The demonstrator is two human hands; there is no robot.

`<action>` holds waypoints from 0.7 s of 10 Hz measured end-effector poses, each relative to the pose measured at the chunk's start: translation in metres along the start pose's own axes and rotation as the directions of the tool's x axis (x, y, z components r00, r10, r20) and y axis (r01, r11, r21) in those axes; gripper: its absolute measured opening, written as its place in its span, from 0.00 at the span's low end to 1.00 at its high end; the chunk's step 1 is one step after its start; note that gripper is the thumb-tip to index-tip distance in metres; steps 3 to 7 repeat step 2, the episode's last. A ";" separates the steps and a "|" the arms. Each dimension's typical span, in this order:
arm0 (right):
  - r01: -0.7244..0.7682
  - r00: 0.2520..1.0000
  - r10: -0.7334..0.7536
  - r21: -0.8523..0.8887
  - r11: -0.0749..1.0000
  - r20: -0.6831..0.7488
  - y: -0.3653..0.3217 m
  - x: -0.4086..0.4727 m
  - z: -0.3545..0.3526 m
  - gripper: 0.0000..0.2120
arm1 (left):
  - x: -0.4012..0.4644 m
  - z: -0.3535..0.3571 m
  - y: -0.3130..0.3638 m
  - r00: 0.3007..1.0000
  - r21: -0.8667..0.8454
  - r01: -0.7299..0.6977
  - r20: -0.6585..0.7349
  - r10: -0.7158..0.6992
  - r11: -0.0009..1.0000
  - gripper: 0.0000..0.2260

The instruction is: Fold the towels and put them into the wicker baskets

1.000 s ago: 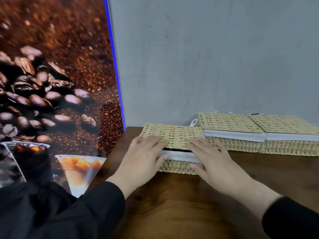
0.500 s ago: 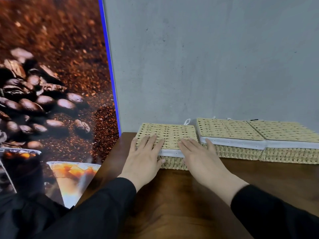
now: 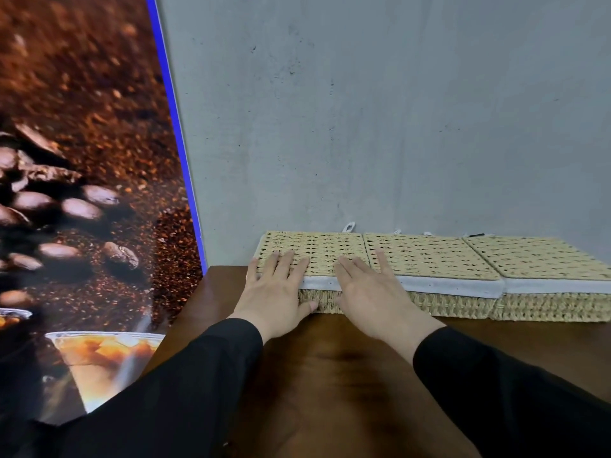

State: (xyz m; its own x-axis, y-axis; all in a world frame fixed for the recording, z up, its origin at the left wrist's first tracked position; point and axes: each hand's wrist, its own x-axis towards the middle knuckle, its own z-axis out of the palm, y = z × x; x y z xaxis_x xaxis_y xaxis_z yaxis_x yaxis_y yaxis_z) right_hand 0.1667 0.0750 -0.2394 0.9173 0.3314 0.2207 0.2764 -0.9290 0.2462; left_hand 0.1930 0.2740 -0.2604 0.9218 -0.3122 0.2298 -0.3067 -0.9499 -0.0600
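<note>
Three lidded wicker baskets stand in a row against the grey wall. The left basket (image 3: 317,249) has a woven lid with a pale fabric rim along its front. My left hand (image 3: 276,285) lies flat on the left part of that lid, fingers straight, thumb down the front wall. My right hand (image 3: 367,285) lies flat on the lid's right part, fingers spread. The middle basket (image 3: 429,259) and the right basket (image 3: 535,256) are lidded too. No towel shows; small white loops (image 3: 348,226) stick out behind the lids.
The baskets sit on a dark wooden table (image 3: 330,375) that reaches toward me. A grey wall (image 3: 380,110) stands right behind them. A large coffee-bean poster (image 3: 82,193) with a blue edge borders the table on the left.
The left basket has slid back to the wall and now lines up with the other two. Both hands stayed flat on its lid and moved forward with it.
</note>
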 end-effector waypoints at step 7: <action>-0.030 0.998 0.042 0.220 0.975 -0.051 0.029 -0.035 -0.013 0.33 | -0.008 -0.037 0.008 0.990 -0.070 -0.016 -0.142 0.006 0.997 0.29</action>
